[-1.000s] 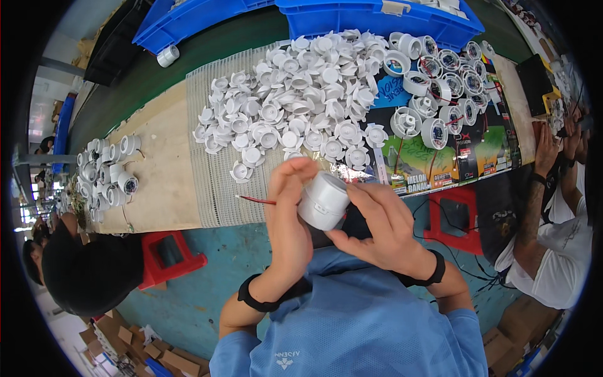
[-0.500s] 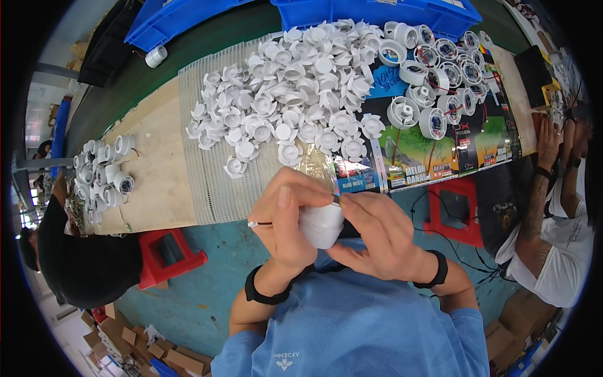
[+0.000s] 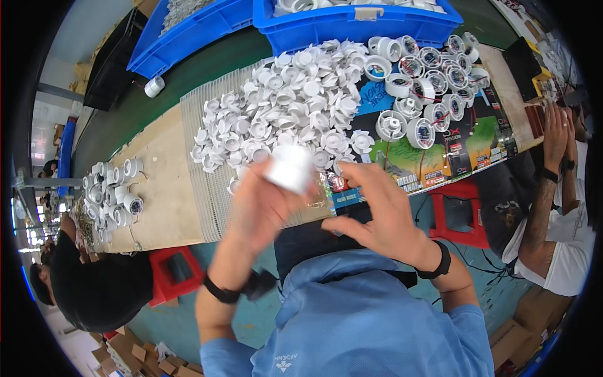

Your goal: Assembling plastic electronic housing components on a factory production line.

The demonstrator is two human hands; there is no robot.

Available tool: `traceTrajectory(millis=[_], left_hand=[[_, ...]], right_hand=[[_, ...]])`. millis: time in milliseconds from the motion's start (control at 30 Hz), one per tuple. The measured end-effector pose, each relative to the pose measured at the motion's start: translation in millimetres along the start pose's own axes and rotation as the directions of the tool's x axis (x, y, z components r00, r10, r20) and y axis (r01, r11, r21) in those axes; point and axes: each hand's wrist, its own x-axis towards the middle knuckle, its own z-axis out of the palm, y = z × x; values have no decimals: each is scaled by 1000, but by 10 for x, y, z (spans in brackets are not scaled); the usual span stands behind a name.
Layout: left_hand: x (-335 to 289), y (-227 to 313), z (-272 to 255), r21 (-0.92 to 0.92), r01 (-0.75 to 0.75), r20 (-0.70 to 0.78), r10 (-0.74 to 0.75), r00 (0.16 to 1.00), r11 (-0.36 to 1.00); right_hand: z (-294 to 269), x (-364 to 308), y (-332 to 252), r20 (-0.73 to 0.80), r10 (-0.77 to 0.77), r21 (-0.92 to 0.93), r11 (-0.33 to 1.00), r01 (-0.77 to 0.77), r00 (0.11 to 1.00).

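My left hand (image 3: pixel 259 207) is closed around a white round plastic housing (image 3: pixel 291 167), blurred by motion, held above the table's front edge. The housing's inside does not show. To the right, my right hand (image 3: pixel 383 217) has its thumb and fingers spread and nothing between them. Beyond both hands lies a heap of white fan impellers (image 3: pixel 282 103) with small curved blades. White ring housings with circuit boards and red wires (image 3: pixel 433 81) stand at the right of the heap, on printed dark sheets (image 3: pixel 468 135).
Blue bins (image 3: pixel 358 22) of white parts stand at the back. More wired white housings (image 3: pixel 113 195) sit on the table's left. Red stools (image 3: pixel 461 217) are below the front edge. A person in black (image 3: pixel 103 283) is at the left; another person's hands (image 3: pixel 556 135) are at the right.
Both hands were together on the housing. My left hand has carried it left and toward the heap; my right hand has let go and opened. The view has also shifted.
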Motion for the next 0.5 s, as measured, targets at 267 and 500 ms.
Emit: traceTrajectory(millis=[267, 500], left_hand=[[408, 718, -190, 669, -272, -156, 488, 859, 692], [64, -164, -423, 930, -164, 317, 491, 811, -329]], right_hand=[[-444, -31, 510, -54, -17, -502, 865, -12, 998], [-553, 454, 938, 280, -136, -733, 609, 303, 950]])
